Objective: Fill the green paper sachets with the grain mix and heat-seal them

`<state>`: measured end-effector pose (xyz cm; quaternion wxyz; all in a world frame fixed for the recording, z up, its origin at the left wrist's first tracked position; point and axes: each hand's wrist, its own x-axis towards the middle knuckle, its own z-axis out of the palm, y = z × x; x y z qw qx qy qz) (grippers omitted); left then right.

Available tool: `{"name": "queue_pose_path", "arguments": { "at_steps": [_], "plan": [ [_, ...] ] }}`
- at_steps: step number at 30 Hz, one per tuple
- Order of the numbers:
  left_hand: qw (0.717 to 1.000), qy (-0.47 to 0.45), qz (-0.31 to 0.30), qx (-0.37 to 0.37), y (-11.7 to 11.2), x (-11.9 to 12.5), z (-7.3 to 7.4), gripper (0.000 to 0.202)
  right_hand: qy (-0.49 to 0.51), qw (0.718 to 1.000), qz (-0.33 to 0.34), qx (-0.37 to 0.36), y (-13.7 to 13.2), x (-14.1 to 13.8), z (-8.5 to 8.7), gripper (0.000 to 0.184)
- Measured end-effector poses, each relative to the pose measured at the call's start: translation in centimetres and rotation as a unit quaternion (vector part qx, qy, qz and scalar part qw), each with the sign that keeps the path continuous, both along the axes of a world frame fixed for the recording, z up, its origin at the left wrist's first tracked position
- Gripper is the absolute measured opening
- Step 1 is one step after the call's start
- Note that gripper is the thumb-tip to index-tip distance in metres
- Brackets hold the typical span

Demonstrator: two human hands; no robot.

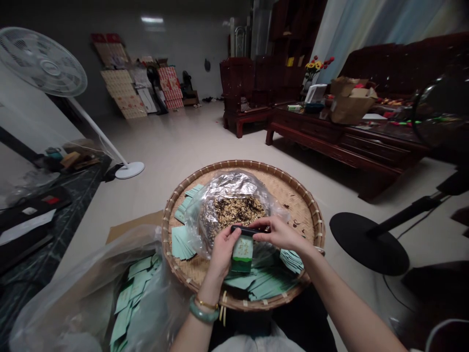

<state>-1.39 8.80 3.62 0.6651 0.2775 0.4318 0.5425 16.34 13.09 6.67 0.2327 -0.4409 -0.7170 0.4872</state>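
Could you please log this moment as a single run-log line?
left hand: holding green packet | right hand: holding black tool at packet's top | clear bag of dry mix: on tray

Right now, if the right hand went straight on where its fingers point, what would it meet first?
Beyond the black tool that the right hand holds, probably the left hand; exact depth is unclear.

Left hand (222,244) pinching, right hand (280,233) gripping, forearms (339,291) reaching forward

White fan (47,67) at left; stacked cartons (123,95) near far wall (183,46); paper bag (351,105) on dark wooden table (330,134).
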Motion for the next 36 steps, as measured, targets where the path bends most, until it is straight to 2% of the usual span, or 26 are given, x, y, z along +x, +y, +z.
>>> {"name": "queue_pose_path", "arguments": {
  "at_steps": [13,24,36],
  "plan": [
    [0.996,0.052,0.068,0.037,0.6,0.0,-0.9,0.036,0.044,0.999,0.01,-0.026,0.3,-0.5,-0.7,0.034],
    [0.994,0.061,0.079,0.042,0.5,-0.1,-1.2,0.034,0.041,0.999,-0.001,-0.02,-0.2,-0.9,-0.3,0.032],
    [0.994,0.067,0.079,0.036,0.5,-0.2,-1.3,0.035,0.056,0.998,0.005,-0.032,0.0,-0.9,-1.0,0.035]
  ]
}}
